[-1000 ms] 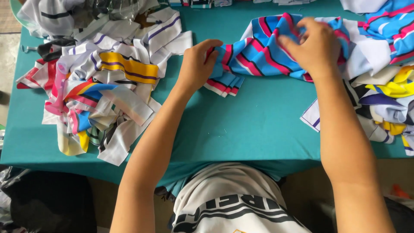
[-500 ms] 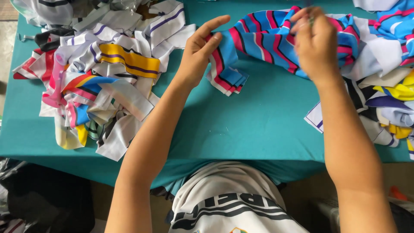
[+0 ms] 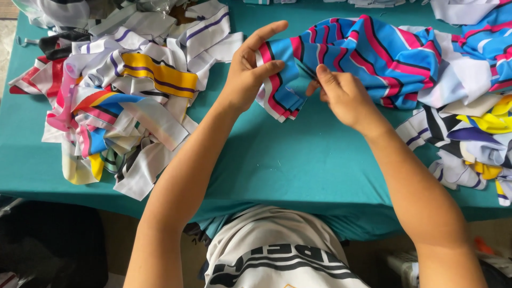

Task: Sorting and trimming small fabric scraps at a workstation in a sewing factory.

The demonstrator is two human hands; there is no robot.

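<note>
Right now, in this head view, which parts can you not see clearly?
- Striped blue, pink and black fabric: its full shape, bunched up and partly under the right hand.
- Left hand: the palm, turned away from the camera.
- Left pile of fabric strips: lower pieces, covered by upper ones.
- Right pile: cut off by the frame edge.
- Teal table: far edge outside the frame.

- A table [image 3: 298, 165] under a teal cloth fills most of the view, evenly lit by soft daylight.
- Left of the table, a strip of pale floor [image 3: 6, 48] shows beside its far corner.
- Below the table's near left edge sits something dark [image 3: 48, 245], too shadowed to identify.
</note>
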